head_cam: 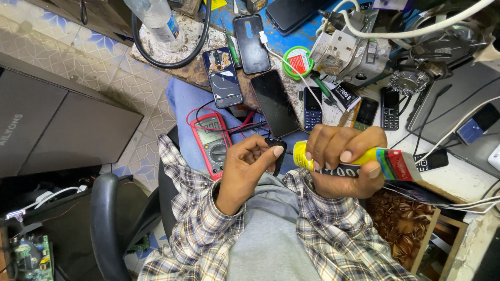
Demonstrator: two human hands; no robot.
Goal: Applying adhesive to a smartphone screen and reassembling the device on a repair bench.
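We note a yellow glue tube [359, 161] with a red, green and blue end. We record a small black part [276, 147], a red multimeter [212, 143] with red leads, a blue-painted workbench [291, 39], black phones, and checked sleeves in cream, brown and blue.

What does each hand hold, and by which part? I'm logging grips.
The right hand wraps the middle of a yellow glue tube. The left hand pinches a small black part by its top edge.

Plaid shirt sleeves in grey, white and brown checks, rolled at the wrists, over a grey top.
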